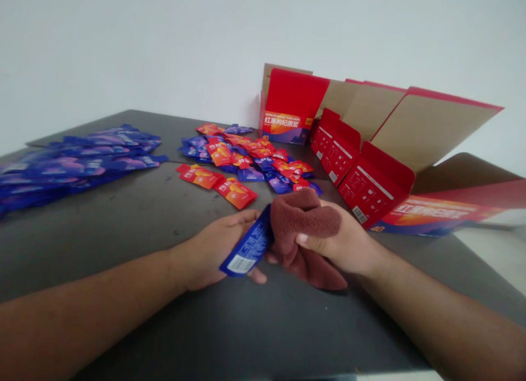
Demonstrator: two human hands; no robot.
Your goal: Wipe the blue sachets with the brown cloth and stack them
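Observation:
A blue sachet (pixel 247 250) with a white barcode label lies tilted across my left hand (pixel 217 247), which is closed on it above the middle of the table. Pressed against the sachet's upper end is a brown cloth (pixel 298 227). My right hand (pixel 343 238) grips this cloth, thumb on top, and the folds hide some of its fingers. Two red sachets (pixel 236 192) lie just beyond my left hand, beside a mixed pile of red and blue sachets (pixel 250 174).
A large heap of blue sachets (pixel 78 162) covers the left side of the dark table (pixel 172 326). Open red boxes (pixel 373 181) with raised flaps stand along the right, and another open box (pixel 287 104) stands at the back by the wall.

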